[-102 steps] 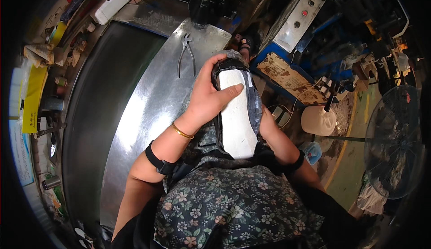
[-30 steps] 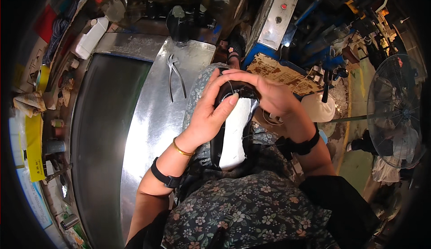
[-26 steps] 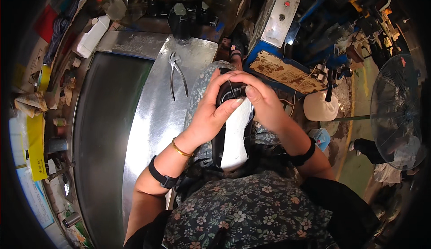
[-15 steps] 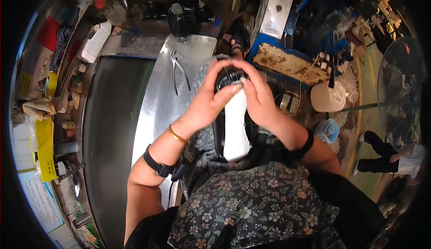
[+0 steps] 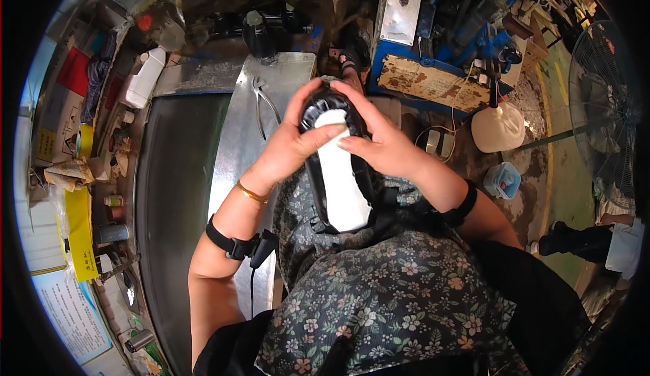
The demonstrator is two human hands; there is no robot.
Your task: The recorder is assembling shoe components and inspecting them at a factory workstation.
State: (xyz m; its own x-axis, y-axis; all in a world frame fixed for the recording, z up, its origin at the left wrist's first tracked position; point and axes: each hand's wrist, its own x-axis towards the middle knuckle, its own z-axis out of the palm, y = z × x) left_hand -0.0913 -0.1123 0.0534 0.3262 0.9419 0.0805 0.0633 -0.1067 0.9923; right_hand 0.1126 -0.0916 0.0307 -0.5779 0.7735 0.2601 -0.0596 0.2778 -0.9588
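A black shoe upper (image 5: 313,190) lies bottom side up over my lap, its toe end pointing away from me. A white insole (image 5: 344,193) covers most of its underside, and gathered black material folds in around the toe. My left hand (image 5: 288,144) wraps the left side of the toe end, thumb pressed on the insole. On the opposite side my right hand (image 5: 387,144) grips the toe end, its thumb also on the white surface. The fingers' undersides are hidden behind the shoe. Left of my hands, pliers (image 5: 260,101) with curved handles rest on a metal sheet (image 5: 233,129).
A dark belt (image 5: 179,206) runs along my left, beside a cluttered shelf with a white jug (image 5: 144,78). A blue machine (image 5: 426,81) stands ahead on the right. Farther right are a pale container (image 5: 497,129), a blue basket (image 5: 502,181), a large fan (image 5: 602,105) and another person (image 5: 582,244).
The shoe's toe end has come further into sight, with its gathered black edge showing. My thumbs have shifted on the insole and my hands sit wider apart. The person at right has moved.
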